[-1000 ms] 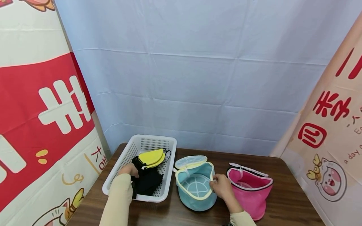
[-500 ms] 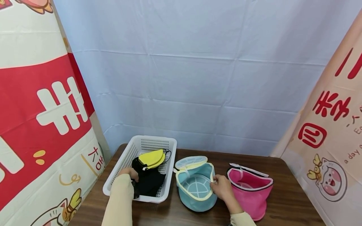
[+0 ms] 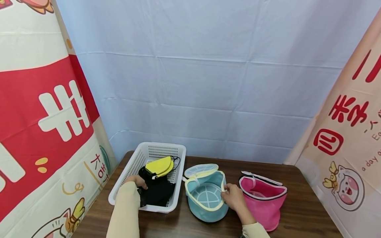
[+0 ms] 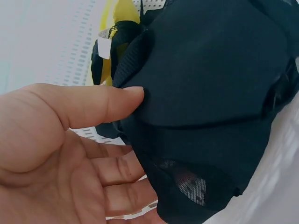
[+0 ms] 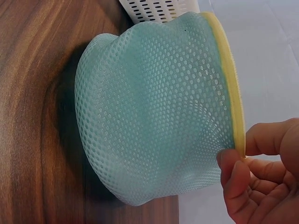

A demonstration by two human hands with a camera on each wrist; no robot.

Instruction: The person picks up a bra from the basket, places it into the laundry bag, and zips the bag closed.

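Note:
A piece of black clothing [image 3: 157, 191] lies in the white plastic basket [image 3: 179, 185]. My left hand [image 3: 135, 181] pinches its edge; in the left wrist view, the thumb [image 4: 117, 100] lies on the black fabric, fingers behind it, and a small mesh patch shows. Beyond sits a yellow cup-shaped garment with black straps [image 3: 159, 165], apparently a folded bra. To the basket's right, a light-blue mesh laundry bag [image 3: 205, 215] stands with its lid folded back. Thumb and fingers of my right hand [image 3: 233, 196] pinch its yellow zip rim [image 5: 232, 88].
A pink mesh laundry bag [image 3: 263, 211], its top also unzipped, stands just right of my right hand. Everything rests on a dark wooden table [image 3: 300, 211]. A pale blue cloth [image 3: 193, 82] hangs behind it, with printed cloths at both sides.
The black clothing has shifted slightly to the right in the basket and lies more spread out, with my left hand still at its edge. The right hand and both bags stay put.

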